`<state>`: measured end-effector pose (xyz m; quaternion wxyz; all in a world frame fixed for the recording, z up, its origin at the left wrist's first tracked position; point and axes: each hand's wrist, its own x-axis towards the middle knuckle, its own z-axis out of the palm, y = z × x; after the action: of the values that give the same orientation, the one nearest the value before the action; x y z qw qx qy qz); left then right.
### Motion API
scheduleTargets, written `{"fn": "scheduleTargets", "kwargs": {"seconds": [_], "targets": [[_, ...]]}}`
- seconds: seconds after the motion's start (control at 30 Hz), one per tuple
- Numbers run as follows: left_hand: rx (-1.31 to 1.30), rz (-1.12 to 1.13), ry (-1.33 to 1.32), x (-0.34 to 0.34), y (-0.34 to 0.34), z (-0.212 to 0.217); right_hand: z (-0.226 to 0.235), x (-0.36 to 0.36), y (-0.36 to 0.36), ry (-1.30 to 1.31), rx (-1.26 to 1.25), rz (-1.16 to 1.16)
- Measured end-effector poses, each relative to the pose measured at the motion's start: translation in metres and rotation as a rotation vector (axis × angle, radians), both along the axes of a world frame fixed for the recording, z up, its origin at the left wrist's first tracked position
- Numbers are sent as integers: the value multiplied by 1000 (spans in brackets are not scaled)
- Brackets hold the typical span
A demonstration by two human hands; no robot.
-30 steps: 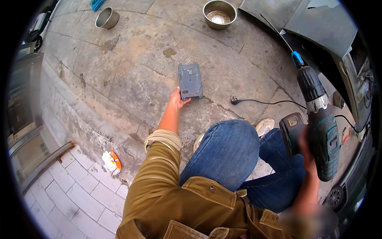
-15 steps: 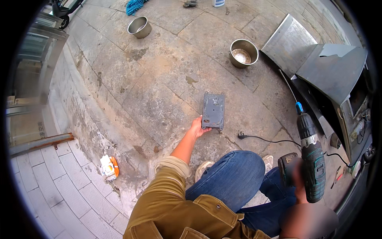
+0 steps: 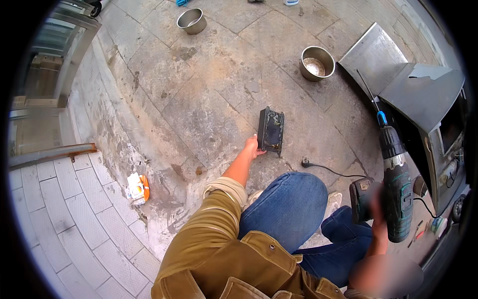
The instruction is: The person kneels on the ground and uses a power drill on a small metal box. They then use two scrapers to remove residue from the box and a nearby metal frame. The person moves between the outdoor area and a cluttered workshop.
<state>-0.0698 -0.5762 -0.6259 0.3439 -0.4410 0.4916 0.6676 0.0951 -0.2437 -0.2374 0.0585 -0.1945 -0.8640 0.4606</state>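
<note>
On the stone paving, a dark box is gripped at its near end

Nearest, the right hand (image 3: 374, 212) is closed around a teal cordless drill (image 3: 396, 184), bit pointing away. Past the blue-jeaned knee (image 3: 289, 207), the left hand (image 3: 252, 146) pinches the dark rectangular box (image 3: 271, 130), tilted up on edge; a firmer grip lower down would likely steady it. Beyond stand two metal bowls (image 3: 317, 62).

We see two steel bowls on the stained stone pavement (image 3: 209, 104), one bowl (image 3: 317, 63) near the grey metal cabinet (image 3: 423, 99), the other (image 3: 191, 21) far off. A black plug with its cord (image 3: 306, 162) lies beside our knee, and an orange-and-white packet (image 3: 137, 188) rests below the kerb.
</note>
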Motion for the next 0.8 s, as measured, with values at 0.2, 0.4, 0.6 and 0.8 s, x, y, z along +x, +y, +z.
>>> {"fn": "scheduleTargets", "kwargs": {"seconds": [0.2, 0.4, 0.6, 0.8], "targets": [[262, 124, 129, 2, -8, 39, 10, -8, -2, -135, -21, 16], [-16, -61, 210, 11, -20, 32, 0, -13, -11, -36, 50, 46], [-747, -685, 533, 14, 12, 37, -17, -8, -1, 109, 325, 73], [-842, -1131, 504, 31, 4, 34, -27, -13, -2, 186, 476, 171]]}}
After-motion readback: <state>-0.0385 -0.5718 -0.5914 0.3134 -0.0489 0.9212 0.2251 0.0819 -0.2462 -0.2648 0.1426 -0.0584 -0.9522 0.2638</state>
